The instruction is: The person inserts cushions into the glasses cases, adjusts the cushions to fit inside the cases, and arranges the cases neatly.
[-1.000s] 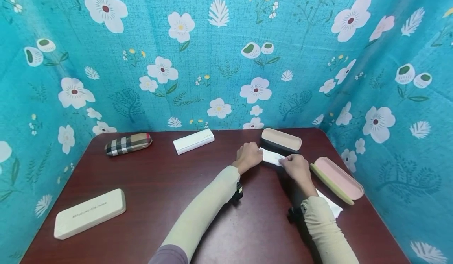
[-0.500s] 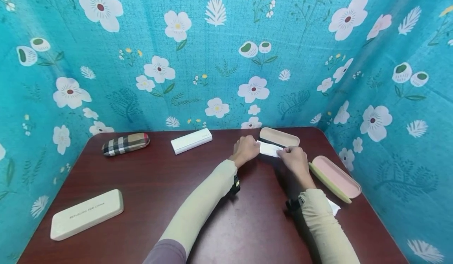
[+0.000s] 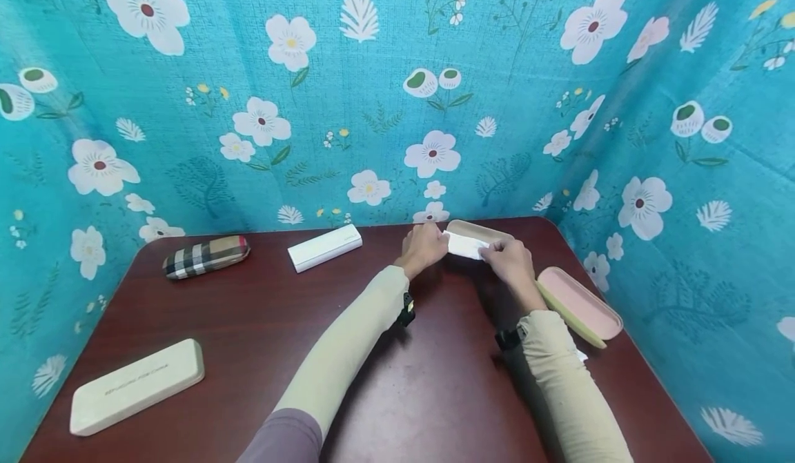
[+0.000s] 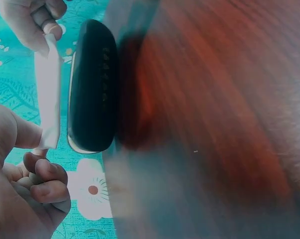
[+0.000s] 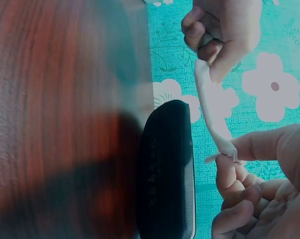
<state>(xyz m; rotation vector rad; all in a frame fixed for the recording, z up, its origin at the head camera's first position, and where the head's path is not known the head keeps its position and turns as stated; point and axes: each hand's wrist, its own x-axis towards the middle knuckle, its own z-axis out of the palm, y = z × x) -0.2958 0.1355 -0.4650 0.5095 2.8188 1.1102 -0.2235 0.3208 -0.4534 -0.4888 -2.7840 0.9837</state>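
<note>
A folded white strip of tissue or thin cloth (image 3: 466,245) is stretched between my two hands at the table's back right. My left hand (image 3: 425,248) pinches its left end between thumb and finger, the other fingers curled. At the opposite end, my right hand (image 3: 511,264) grips it between thumb and fingertips. Just behind the strip stands an open glasses case (image 3: 481,230) with a beige lining; its dark outside (image 4: 92,87) with small lettering shows in the left wrist view. In the right wrist view, the strip (image 5: 210,104) hangs raised beside the case.
A yellow-green case (image 3: 577,297) with pink lining lies open at the right, near a white scrap (image 3: 582,356) mostly behind my right forearm. A white case (image 3: 325,248) and a plaid case (image 3: 207,256) lie along the back. A cream lettered case (image 3: 136,387) is at front left.
Both hands have moved away from me with the white strip, which now overlaps the dark front of the beige-lined case. The head view has also shifted slightly.
</note>
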